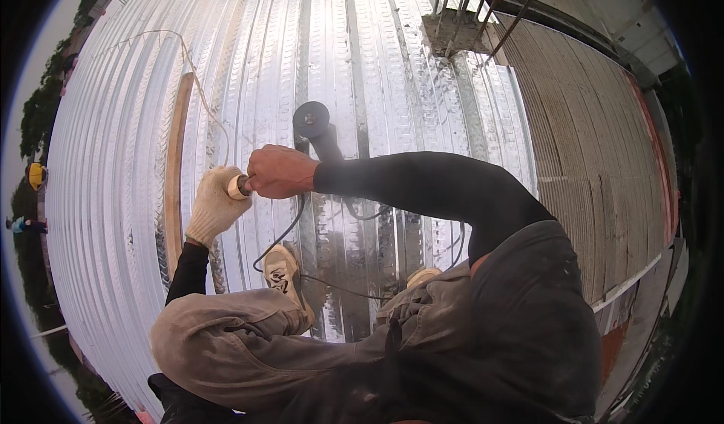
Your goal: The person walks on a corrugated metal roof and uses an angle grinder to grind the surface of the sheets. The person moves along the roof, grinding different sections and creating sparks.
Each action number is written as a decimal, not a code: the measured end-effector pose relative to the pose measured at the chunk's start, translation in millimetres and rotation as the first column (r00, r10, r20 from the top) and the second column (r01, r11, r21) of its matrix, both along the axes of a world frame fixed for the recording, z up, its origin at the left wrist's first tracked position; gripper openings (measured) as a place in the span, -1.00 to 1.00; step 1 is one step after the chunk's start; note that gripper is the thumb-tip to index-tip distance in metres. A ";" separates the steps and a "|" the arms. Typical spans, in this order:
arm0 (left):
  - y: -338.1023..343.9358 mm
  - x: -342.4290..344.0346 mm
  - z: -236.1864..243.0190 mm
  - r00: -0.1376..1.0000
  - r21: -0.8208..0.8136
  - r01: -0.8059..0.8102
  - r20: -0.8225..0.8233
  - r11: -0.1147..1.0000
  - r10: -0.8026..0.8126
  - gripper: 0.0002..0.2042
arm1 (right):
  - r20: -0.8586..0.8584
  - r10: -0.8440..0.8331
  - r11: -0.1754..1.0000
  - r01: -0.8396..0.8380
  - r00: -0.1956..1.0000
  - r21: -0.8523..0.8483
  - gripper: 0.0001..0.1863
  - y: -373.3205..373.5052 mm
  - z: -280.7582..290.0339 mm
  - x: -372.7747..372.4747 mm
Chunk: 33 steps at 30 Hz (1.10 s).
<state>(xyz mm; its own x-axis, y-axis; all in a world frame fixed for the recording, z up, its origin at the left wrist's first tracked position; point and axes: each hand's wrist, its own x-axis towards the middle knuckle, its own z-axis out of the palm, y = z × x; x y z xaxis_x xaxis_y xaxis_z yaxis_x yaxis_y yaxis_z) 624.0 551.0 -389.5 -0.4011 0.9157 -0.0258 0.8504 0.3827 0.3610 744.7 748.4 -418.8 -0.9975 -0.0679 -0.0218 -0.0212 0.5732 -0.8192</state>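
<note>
My left hand (216, 207), in a cream knit glove, is closed round a pale round cord connector (237, 187) with a dark middle. Bare and pinched, my right hand (280, 172) meets it from the right, gripping a dark plug-like piece (245, 186) at the connector's face; fingers partly hide how far it sits in. A thin pale cord (202, 92) comes down to the left hand from the far left. From below the right hand, a dark cord (283, 232) loops past my shoe. Just beyond the hands lies an angle grinder (326, 143) with a black disc (311, 119).
Ribbed metal decking (362, 54) spreads under me. A wooden strip (178, 152) lies left of my hands. Upright rebar (494, 13) rises from a concrete stub (452, 35) at the far right. Brownish corrugated sheets (596, 152) border the decking's right. Distant people stand at the left edge.
</note>
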 end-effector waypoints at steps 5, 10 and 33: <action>5.4 7.6 -1.4 0.987 -0.101 0.125 -0.085 0.987 -0.133 -0.85 | -0.073 -0.041 0.999 0.039 0.997 -0.033 -0.64 -20.6 -21.4 11.3; -0.1 21.8 -9.1 0.993 -0.102 0.081 -0.076 0.991 -0.089 -0.81 | -0.070 -0.049 0.998 0.045 0.996 -0.054 -0.63 -39.7 -32.0 15.9; -98.5 68.4 -122.5 0.982 -0.398 0.061 0.190 0.915 0.018 -0.30 | 0.554 -0.564 0.730 0.683 0.613 -0.012 -0.21 63.7 -229.1 -10.5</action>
<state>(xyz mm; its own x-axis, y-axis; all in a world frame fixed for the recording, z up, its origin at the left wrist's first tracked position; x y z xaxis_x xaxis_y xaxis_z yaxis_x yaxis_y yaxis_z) 692.3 452.5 -512.0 -0.3335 0.8206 -0.4641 0.7928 0.5105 0.3330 734.2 812.1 -647.9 -0.6489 0.5047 -0.5694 0.7042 0.1148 -0.7007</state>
